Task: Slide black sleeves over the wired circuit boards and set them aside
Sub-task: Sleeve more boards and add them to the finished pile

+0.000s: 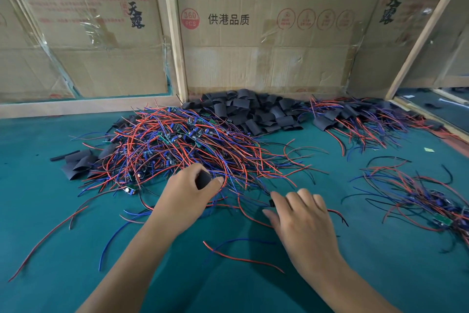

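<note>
Our left hand (187, 192) curls around 1 black sleeve (203, 179), thumb and fingers wrapped about the short dark tube at the near edge of the big tangle. Our right hand (300, 213) lies low over the green mat (50, 211), fingers spread and lightly bent, forefinger and thumb closing on a small dark piece (271, 202) with red and black leads trailing out to the right; whether it truly pinches it we cannot tell.

Just beyond the left hand rises the heap of wired circuit boards (172, 145), thin red and blue wires looping every way, small green boards with blue parts buried among them. Behind it, against the cardboard wall (253, 33), sits a mound of loose sleeves (253, 112), flat matte black tubes. A few more flattened sleeves (78, 164) lie at the heap's left edge. Far right at the back lies a pile of sleeved boards (355, 117), wires fanning toward us. A smaller bunch of bare boards (426, 201) lies to the right of the right hand. Stray red and blue wires (241, 253) cross the felt-like mat between our forearms. Pale wooden battens (175, 33) frame the printed, taped cardboard.
</note>
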`<act>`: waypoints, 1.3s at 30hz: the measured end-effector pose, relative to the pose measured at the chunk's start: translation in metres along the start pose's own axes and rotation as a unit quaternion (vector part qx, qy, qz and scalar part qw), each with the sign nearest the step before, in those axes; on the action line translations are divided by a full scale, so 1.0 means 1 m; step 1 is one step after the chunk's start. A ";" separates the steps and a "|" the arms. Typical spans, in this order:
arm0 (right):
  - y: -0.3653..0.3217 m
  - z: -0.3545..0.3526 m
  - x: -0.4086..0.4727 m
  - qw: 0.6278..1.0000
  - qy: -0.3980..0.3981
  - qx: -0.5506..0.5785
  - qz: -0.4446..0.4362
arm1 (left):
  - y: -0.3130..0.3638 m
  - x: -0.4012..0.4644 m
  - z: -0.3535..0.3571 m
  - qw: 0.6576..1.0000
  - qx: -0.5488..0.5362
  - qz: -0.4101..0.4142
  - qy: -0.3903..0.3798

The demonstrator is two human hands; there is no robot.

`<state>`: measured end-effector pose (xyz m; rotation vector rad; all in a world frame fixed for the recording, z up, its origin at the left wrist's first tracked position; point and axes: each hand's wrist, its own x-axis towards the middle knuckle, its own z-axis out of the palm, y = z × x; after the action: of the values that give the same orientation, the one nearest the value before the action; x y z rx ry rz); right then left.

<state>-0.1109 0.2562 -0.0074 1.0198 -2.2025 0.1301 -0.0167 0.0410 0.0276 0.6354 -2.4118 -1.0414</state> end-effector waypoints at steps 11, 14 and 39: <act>0.026 -0.014 0.040 0.908 0.047 0.367 0.195 | 0.017 -0.011 0.002 0.987 -0.054 -0.020 -0.152; 0.033 -0.017 0.057 0.740 0.039 0.600 0.302 | 0.020 -0.015 0.003 0.983 -0.064 -0.009 -0.173; 0.035 -0.001 0.054 0.460 0.019 0.793 0.398 | 0.013 -0.019 0.015 0.977 0.018 0.134 -0.164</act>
<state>-0.1589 0.2461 0.0341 0.4127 -1.7523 2.9481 -0.0130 0.0679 0.0242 0.1446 -2.7070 -1.0561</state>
